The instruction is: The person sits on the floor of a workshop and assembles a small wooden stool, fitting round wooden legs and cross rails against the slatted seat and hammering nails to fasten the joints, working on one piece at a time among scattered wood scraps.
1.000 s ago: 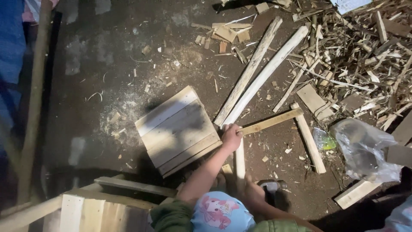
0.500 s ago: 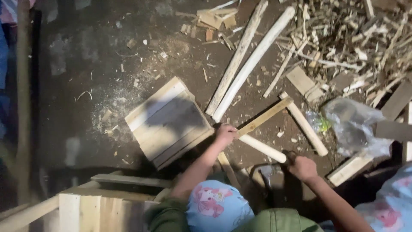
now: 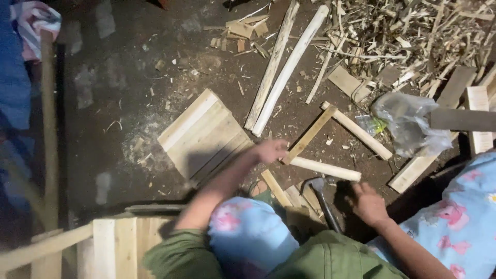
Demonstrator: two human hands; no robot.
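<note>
The left hand [image 3: 269, 151] closes on the near end of a thin flat slat [image 3: 310, 134] lying on the dirt floor [image 3: 119, 103]; steadying it squarely against the round pale stick [image 3: 324, 169] seems wise. The right hand [image 3: 368, 202], loosely curled, rests beside the hammer [image 3: 321, 194], not gripping it. The slat is pale, straight, rough-sawn.

Right hand [image 3: 368, 202] now lower, near hammer [image 3: 321, 196]; short stick [image 3: 324, 169] shifted.

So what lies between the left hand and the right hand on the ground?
In the head view, between the left hand and the right hand lie a short pale wooden stick and the hammer, its head just below that stick.
</note>
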